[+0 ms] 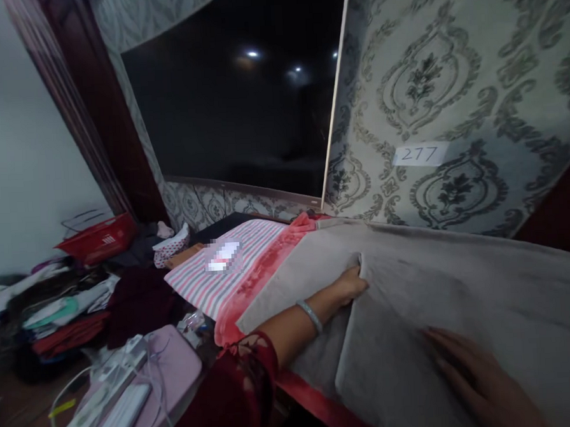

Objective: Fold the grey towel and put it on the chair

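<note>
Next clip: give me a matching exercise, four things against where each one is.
Things:
1. left hand
2. right hand
3. red basket
4. paper label

Places:
A. stuck on the patterned wall
B. gripping a fold of the grey blanket
C. far left, behind the piled clothes
D. flat on the blanket, bottom right

Pairs: 1-B, 2-D, 3-C, 4-A

Left hand (pixel 350 284) gripping grey blanket (pixel 461 293) fold, right hand (pixel 479 375) flat on it
</note>
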{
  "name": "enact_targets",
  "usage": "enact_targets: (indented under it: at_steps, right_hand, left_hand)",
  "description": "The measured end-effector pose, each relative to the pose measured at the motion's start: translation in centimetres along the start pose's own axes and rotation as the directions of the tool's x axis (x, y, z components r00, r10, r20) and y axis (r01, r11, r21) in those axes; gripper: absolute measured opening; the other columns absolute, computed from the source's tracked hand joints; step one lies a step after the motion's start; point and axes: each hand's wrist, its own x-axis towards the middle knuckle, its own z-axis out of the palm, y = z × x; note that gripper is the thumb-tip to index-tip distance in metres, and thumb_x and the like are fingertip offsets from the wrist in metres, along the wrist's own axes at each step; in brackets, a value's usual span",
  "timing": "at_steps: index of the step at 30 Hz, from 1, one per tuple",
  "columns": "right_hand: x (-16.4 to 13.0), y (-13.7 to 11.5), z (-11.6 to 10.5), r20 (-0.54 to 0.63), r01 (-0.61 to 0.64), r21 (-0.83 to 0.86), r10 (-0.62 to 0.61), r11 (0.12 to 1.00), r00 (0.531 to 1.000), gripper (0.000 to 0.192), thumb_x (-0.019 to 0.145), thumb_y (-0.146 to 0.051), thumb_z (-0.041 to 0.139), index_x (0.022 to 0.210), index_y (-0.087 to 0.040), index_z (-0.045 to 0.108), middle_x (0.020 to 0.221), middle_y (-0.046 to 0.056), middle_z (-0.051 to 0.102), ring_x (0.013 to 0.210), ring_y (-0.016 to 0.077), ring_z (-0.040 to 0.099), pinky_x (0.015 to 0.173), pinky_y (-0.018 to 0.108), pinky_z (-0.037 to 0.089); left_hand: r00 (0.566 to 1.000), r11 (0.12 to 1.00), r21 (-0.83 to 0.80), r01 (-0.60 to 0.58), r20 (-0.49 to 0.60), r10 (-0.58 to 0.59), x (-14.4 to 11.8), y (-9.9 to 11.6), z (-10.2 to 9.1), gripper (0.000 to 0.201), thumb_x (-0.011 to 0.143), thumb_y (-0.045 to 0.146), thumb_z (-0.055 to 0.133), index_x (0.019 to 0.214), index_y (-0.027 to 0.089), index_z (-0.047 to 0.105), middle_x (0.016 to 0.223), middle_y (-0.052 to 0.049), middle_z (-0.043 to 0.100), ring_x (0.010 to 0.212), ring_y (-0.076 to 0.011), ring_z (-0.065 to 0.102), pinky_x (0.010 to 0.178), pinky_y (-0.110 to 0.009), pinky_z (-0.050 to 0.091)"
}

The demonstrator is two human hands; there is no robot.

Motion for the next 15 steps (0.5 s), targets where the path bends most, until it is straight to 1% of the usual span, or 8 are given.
enact_targets:
  at_steps: [2,5,8,10,12,15]
  right_hand:
    - [0.0,-0.8,-0.4,0.014,-0.028,0.018,0.027,0.999,1.0,0.055,0.092,-0.051,0.048,0.141,-0.072,0.032,0.125,0.002,0.068,0.112,0.0362,0.066,0.091,0.061,0.058]
    - [0.0,-1.9,-1.8,0.043,-0.072,0.018,0.072,0.997,0.997,0.054,0.093,-0.053,0.047,0.142,-0.071,0.034,0.131,0.001,0.065,0.118,0.0379,0.062,0.098,0.065,0.055]
    - [-0.2,-2.2,-2.7,0.113,-0.048,-0.01,0.049,0.999,0.992,0.056,0.094,-0.054,0.047,0.146,-0.068,0.032,0.143,-0.004,0.057,0.129,0.0366,0.055,0.107,0.063,0.049]
    - [-0.7,-2.0,-2.3,0.164,0.002,-0.035,0.004,0.999,0.986,0.058,0.094,-0.054,0.047,0.149,-0.063,0.032,0.149,-0.004,0.051,0.135,0.0356,0.05,0.11,0.063,0.046]
    - [-1.3,-1.8,-1.3,0.206,0.018,-0.07,-0.003,0.997,0.979,0.058,0.094,-0.057,0.046,0.151,-0.057,0.035,0.152,-0.002,0.049,0.138,0.0365,0.046,0.109,0.066,0.044]
    - [-1.9,-2.5,-0.3,0.303,-0.05,-0.139,0.09,0.989,0.949,0.059,0.096,-0.061,0.041,0.153,-0.044,0.043,0.155,0.002,0.045,0.142,0.0379,0.041,0.11,0.068,0.038]
  left_hand:
    - [1.0,1.0,0.025,-0.001,-0.016,0.001,0.1,0.0,0.1,0.061,0.062,0.012,0.058,0.123,0.011,0.064,0.105,-0.013,0.071,0.096,-0.0292,0.068,0.085,-0.044,0.057]
    - [0.999,0.998,0.061,-0.023,-0.031,0.025,0.5,0.5,0.3,0.058,0.066,0.012,0.058,0.123,0.014,0.065,0.112,-0.012,0.071,0.105,-0.028,0.066,0.095,-0.042,0.054]
    - [0.997,0.994,0.102,-0.042,-0.061,0.049,0.8,1.1,0.1,0.058,0.068,0.011,0.057,0.126,0.017,0.064,0.12,-0.01,0.07,0.112,-0.0273,0.064,0.102,-0.042,0.05]
    - [0.996,0.99,0.135,-0.035,-0.079,0.046,0.9,1.3,-0.4,0.056,0.068,0.011,0.059,0.123,0.016,0.065,0.121,-0.01,0.069,0.117,-0.0292,0.062,0.105,-0.043,0.047]
    - [0.996,0.988,0.154,-0.033,-0.073,0.044,0.6,1.3,-1.1,0.053,0.066,0.012,0.063,0.119,0.013,0.067,0.121,-0.013,0.069,0.12,-0.0321,0.06,0.109,-0.046,0.044]
    - [0.997,0.989,0.129,-0.078,-0.002,0.079,-0.8,0.7,-2.1,0.056,0.066,0.016,0.069,0.121,0.011,0.065,0.125,-0.015,0.068,0.122,-0.0335,0.059,0.111,-0.048,0.043]
